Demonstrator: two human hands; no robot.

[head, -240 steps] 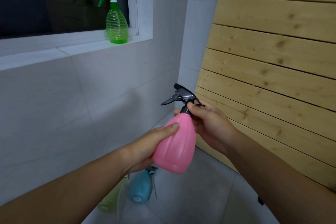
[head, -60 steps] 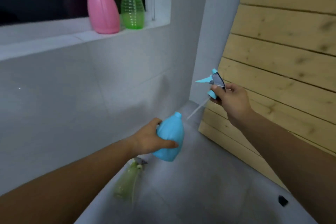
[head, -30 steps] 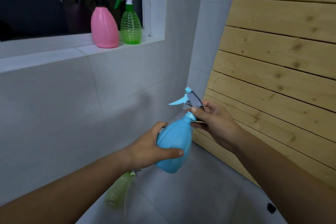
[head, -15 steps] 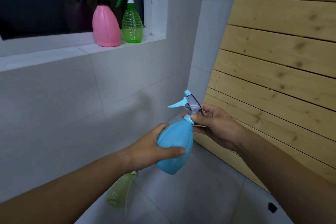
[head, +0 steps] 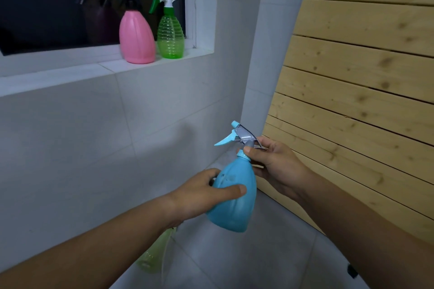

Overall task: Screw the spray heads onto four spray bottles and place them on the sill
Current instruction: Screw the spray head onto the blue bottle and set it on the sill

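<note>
I hold a blue spray bottle (head: 234, 197) in front of me, tilted slightly. My left hand (head: 202, 192) wraps its body. My right hand (head: 274, 162) pinches the collar of the blue-and-grey spray head (head: 242, 137) sitting on the bottle's neck. On the white sill (head: 70, 70) stand a pink bottle (head: 137, 37) with a black head and a green bottle (head: 170, 33) with a white-and-green head, side by side at the sill's right end. A pale yellow-green bottle (head: 155, 253) lies on the floor below my left forearm, partly hidden.
A white tiled wall (head: 94, 136) runs under the sill. Wooden slats (head: 352, 101) lean at the right. The grey tiled floor (head: 246, 260) is below. A dark window (head: 47, 2) is behind the sill. A small black object (head: 351, 271) lies on the floor at the right.
Two seconds ago the spray head was apart from the blue bottle in my right hand; it now sits on the neck with my fingers at its collar. Earlier the pink bottle went to the sill.
</note>
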